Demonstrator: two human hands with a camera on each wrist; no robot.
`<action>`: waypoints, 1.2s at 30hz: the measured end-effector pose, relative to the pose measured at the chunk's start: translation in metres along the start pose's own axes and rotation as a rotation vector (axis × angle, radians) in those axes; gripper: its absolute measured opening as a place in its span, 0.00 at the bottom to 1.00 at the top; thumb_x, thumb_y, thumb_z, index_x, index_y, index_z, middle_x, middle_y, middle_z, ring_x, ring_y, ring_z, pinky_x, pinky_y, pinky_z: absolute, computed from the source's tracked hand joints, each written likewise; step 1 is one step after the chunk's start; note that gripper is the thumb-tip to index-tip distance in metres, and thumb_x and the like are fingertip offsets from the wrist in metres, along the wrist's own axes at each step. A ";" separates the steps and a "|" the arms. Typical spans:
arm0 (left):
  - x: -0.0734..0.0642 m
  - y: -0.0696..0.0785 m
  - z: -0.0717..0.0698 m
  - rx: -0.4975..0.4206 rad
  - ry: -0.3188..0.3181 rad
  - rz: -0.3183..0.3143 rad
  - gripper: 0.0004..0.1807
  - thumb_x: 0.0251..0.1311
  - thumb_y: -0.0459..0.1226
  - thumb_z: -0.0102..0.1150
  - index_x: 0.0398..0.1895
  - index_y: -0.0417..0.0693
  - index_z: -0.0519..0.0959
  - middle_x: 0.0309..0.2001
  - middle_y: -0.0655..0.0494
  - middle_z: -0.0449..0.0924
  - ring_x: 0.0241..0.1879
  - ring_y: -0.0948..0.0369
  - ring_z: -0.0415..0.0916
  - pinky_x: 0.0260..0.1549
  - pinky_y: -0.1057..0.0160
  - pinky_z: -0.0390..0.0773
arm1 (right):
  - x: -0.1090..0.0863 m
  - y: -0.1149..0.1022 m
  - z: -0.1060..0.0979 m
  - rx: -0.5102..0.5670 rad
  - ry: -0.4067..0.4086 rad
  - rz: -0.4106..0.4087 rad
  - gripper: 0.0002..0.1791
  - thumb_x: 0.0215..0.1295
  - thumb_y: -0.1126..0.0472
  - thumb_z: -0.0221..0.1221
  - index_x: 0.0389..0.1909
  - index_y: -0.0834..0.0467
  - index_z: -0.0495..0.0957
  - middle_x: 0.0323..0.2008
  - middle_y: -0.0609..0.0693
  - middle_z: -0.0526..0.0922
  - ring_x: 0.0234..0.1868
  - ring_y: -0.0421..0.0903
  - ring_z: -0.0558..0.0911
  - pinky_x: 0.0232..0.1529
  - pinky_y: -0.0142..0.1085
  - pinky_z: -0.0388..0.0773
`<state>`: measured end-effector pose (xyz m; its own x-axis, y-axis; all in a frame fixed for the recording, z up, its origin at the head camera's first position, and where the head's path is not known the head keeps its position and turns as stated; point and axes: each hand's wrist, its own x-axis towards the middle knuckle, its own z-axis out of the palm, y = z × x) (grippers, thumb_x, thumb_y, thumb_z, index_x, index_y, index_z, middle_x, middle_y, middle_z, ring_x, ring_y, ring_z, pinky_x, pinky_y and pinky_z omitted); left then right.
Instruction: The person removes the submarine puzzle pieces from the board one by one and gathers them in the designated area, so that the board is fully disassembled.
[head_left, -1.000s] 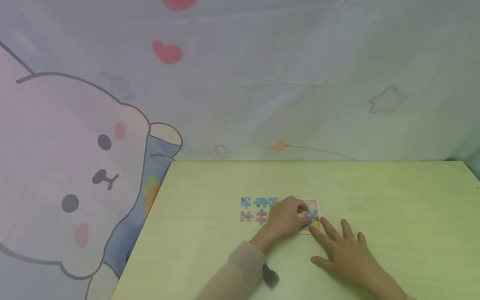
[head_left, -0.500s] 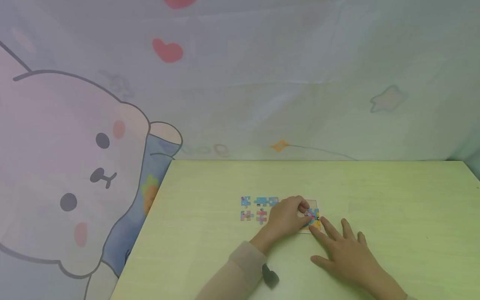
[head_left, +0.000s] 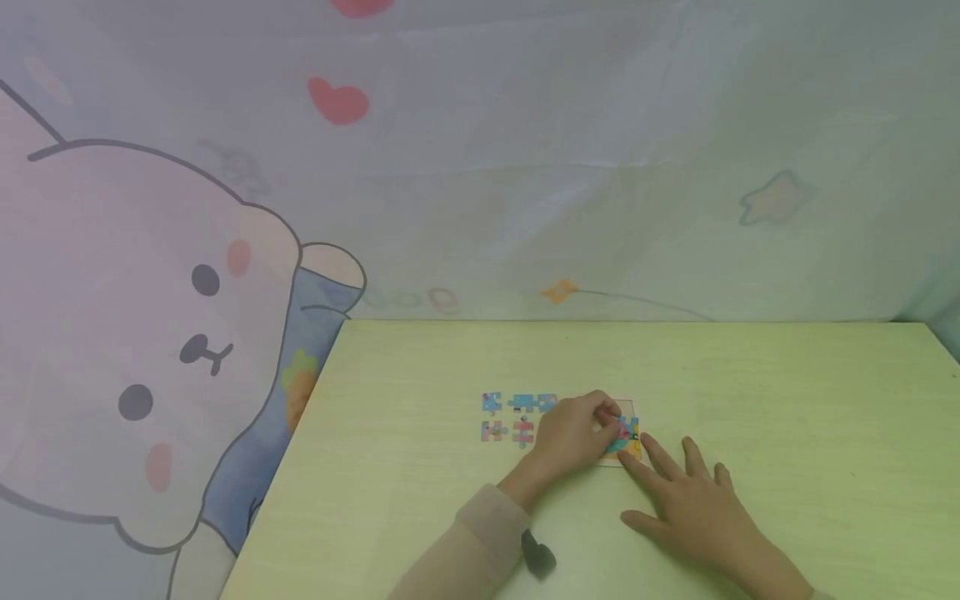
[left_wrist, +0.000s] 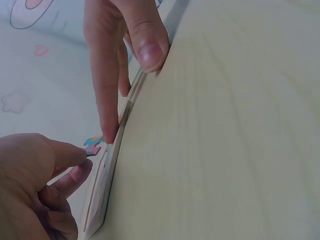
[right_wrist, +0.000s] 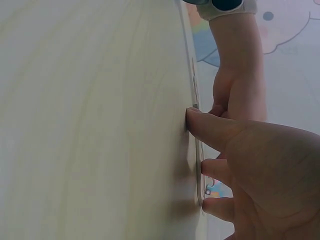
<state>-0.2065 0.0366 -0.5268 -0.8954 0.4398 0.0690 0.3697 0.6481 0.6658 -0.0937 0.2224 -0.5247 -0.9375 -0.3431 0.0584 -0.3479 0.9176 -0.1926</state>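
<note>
My left hand [head_left: 573,433] is over the left part of a small square puzzle board [head_left: 622,408]. Between thumb and index finger it pinches a pink and blue jigsaw piece [left_wrist: 93,150], tilted up off the board in the left wrist view. Coloured pieces in blue, pink and yellow fill the board's lower right part; the rest of that side is bare, and the left side is hidden by the hand. With fingers spread, my right hand [head_left: 697,512] touches the board's right and near edges with its fingertips.
Several loose jigsaw pieces [head_left: 522,432] lie in two rows left of the board on the pale wooden table [head_left: 787,400]. A dark heart-shaped thing [head_left: 538,557] is beside the left sleeve [head_left: 480,533]. A printed cloth [head_left: 562,167] hangs behind the table.
My left fingertips have shifted slightly over the board, and the piece between them has changed its tilt. The right hand stays in place.
</note>
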 end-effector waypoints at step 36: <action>-0.044 -0.051 -0.055 -0.005 0.105 -0.161 0.09 0.65 0.46 0.66 0.43 0.55 0.86 0.34 0.71 0.84 0.36 0.68 0.80 0.34 0.60 0.79 | 0.001 0.002 0.007 0.006 -0.013 0.011 0.41 0.66 0.29 0.60 0.76 0.44 0.70 0.77 0.55 0.65 0.69 0.82 0.62 0.52 0.80 0.64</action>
<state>-0.1999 -0.0499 -0.5223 -0.9641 0.2627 0.0382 0.2180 0.7015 0.6785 -0.0957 0.2228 -0.5318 -0.9409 -0.3358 0.0436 -0.3375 0.9199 -0.1994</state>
